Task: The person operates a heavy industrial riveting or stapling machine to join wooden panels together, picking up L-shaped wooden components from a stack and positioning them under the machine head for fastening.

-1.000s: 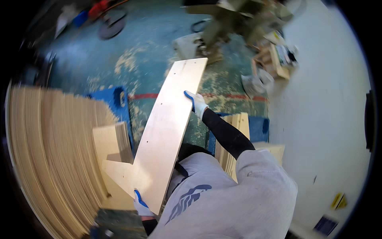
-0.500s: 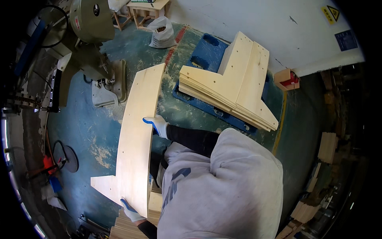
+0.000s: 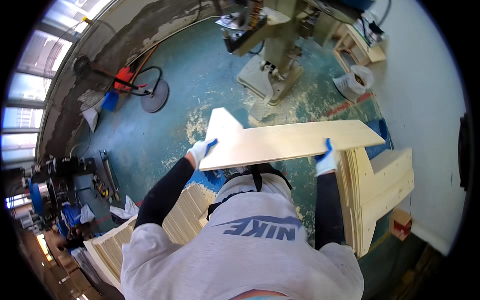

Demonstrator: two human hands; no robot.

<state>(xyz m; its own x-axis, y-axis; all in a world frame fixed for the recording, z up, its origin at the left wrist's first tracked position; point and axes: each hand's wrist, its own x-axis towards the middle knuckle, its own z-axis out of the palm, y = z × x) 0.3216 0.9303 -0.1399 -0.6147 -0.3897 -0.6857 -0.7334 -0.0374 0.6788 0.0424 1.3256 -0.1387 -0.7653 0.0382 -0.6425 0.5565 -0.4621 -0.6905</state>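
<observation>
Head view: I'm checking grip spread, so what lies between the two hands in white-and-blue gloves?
A pale, flat wooden board spans the stretch between the left hand and the right hand, as the head view shows.

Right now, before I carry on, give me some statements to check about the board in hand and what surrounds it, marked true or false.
1. The left hand and right hand both hold the notched wooden board. True.
2. The board's projecting tab is at the right hand's end. False: it is at the left hand's end.
3. A round grey disc is left of the floor-standing machine. True.
4. The white sack stands left of that machine. False: it stands to its right.
</observation>
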